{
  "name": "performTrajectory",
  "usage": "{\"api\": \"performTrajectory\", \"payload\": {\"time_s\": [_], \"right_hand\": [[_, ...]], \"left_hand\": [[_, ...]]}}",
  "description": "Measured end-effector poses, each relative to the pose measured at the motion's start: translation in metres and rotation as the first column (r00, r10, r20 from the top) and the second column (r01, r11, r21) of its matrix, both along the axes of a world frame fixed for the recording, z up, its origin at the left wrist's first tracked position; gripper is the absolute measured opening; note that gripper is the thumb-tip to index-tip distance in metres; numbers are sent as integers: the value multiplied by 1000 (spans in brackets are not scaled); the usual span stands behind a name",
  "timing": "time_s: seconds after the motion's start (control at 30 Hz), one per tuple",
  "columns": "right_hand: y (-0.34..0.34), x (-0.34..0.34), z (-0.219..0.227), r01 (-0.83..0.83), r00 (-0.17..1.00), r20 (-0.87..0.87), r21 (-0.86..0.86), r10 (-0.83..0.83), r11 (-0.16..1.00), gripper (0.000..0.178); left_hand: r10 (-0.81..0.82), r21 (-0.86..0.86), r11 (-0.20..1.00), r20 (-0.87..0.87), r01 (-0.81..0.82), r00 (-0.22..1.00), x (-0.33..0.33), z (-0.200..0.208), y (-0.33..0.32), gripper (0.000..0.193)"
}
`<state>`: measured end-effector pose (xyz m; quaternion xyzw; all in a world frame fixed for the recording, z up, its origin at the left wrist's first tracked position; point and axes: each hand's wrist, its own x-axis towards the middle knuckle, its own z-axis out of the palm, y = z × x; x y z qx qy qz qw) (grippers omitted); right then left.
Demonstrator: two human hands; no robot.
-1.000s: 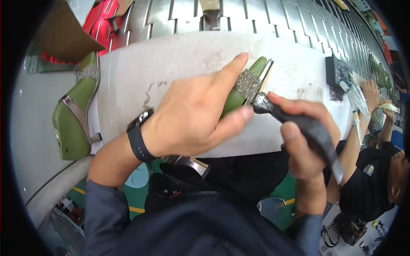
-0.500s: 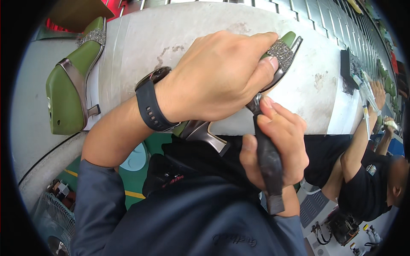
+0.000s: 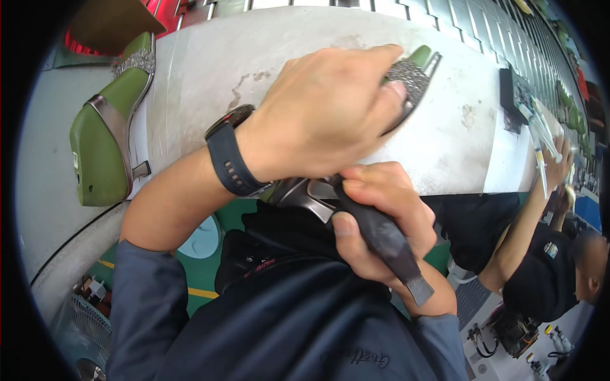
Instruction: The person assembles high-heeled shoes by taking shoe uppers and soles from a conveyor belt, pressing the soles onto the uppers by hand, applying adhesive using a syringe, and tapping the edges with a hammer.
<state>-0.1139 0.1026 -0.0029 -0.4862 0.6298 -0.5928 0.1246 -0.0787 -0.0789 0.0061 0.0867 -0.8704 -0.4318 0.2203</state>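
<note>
My left hand (image 3: 324, 114) is closed around a high-heeled sandal (image 3: 410, 77) built on a green last. Its glittering toe strap shows beyond my fingers, and its metallic heel juts out below my wrist. The middle of the sandal is hidden under my hand. My right hand (image 3: 403, 213) grips a dark hand tool (image 3: 386, 244) with a thick body and a flat, squared end that points down and right. The tool's upper end lies close to the heel, partly covered by my fingers; I cannot tell whether they touch.
A similar sandal on a green last (image 3: 105, 143) lies on its side at the left. The pale worktable (image 3: 210, 63) spreads under my hands. Beyond it runs a metal slatted conveyor (image 3: 457, 28). At the right, a co-worker's hand (image 3: 559, 162) is near syringe-like tubes (image 3: 540, 140) and a black box (image 3: 508, 95).
My right hand has moved left, bringing the tool from below the sandal's front part to near the heel. The tool leans more. My left hand and the sandal have shifted slightly left.
</note>
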Motion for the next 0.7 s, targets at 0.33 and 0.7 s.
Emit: {"api": "performTrajectory", "payload": {"time_s": [0.33, 0.7], "right_hand": [[17, -62, 36, 255, 919, 326, -55, -224, 965, 26], [-27, -157, 0, 229, 738, 603, 200, -304, 953, 25]], "left_hand": [[-62, -231, 965, 262, 125, 963, 3, 13, 5, 82], [-88, -131, 983, 298, 132, 951, 2, 19, -2, 81]]}}
